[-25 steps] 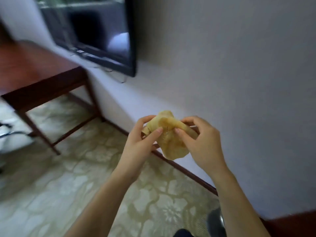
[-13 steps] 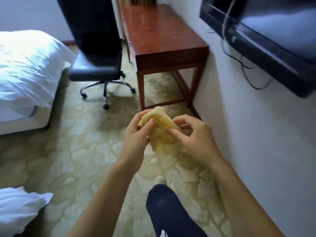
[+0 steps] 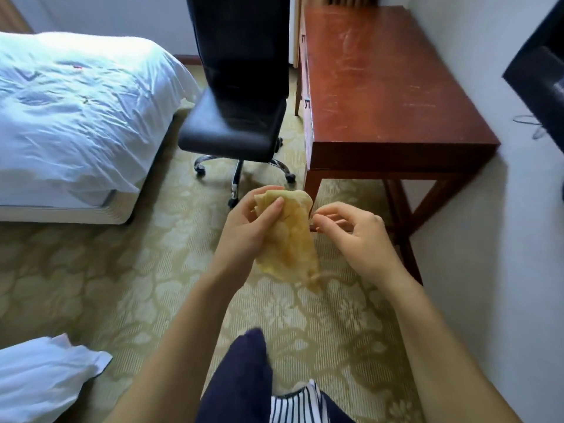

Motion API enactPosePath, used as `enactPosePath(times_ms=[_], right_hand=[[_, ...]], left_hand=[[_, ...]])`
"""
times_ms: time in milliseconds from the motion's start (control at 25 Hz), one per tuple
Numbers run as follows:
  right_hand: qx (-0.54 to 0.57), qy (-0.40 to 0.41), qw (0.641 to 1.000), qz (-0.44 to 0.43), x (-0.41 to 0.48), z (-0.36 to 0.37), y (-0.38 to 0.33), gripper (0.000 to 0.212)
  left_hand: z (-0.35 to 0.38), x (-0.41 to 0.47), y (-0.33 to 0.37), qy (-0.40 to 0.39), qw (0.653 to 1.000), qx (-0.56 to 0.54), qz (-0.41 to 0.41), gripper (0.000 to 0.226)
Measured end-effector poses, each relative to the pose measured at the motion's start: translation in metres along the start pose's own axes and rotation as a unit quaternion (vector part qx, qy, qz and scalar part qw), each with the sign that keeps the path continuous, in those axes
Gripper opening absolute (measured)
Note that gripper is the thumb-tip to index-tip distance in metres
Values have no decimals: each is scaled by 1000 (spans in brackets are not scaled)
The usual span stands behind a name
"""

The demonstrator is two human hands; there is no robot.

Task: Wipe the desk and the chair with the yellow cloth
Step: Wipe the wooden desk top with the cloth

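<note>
The crumpled yellow cloth [image 3: 293, 239] hangs in front of me at chest height, over the patterned carpet. My left hand [image 3: 250, 227] grips its upper left part, thumb on top. My right hand [image 3: 360, 236] is just right of it, with thumb and forefinger pinched at the cloth's right edge. The reddish wooden desk [image 3: 381, 80] stands ahead on the right against the wall, its top bare. The black swivel chair [image 3: 232, 123] stands left of the desk, its seat facing me.
A bed with white sheets [image 3: 76, 102] fills the left side. A white pillow [image 3: 39, 380] lies at the lower left. A black wall-mounted TV [image 3: 543, 80] juts out at the right. My dark trouser leg [image 3: 241, 377] is below my hands.
The view has swung from the wall and TV to the desk and chair, which are now closer. My right hand has slid off the cloth's front to its right edge, and the cloth hangs longer.
</note>
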State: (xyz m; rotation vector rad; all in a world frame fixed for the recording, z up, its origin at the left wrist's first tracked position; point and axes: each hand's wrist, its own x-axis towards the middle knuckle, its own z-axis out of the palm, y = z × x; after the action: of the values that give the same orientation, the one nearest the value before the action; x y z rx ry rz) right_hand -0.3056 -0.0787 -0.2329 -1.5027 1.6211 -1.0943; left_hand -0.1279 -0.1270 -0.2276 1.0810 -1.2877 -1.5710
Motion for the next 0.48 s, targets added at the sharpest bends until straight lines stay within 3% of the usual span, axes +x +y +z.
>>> enactPosePath(times_ms=[80, 160, 240, 360, 480], right_hand=[[16, -20, 999, 43, 44, 9, 17, 26], [36, -65, 993, 92, 94, 17, 37, 58], [117, -79, 982, 122, 136, 24, 53, 75], [266, -4, 955, 134, 204, 28, 70, 64], [390, 67, 900, 180, 248, 28, 77, 44]], left_hand=[[-8, 43, -4, 2, 1000, 1, -11, 37], [-13, 99, -11, -18, 999, -9, -32, 43], [-12, 152, -16, -52, 997, -18, -53, 39], [-6, 244, -13, -123, 990, -11, -73, 32], [5, 313, -9, -157, 983, 18, -94, 30]])
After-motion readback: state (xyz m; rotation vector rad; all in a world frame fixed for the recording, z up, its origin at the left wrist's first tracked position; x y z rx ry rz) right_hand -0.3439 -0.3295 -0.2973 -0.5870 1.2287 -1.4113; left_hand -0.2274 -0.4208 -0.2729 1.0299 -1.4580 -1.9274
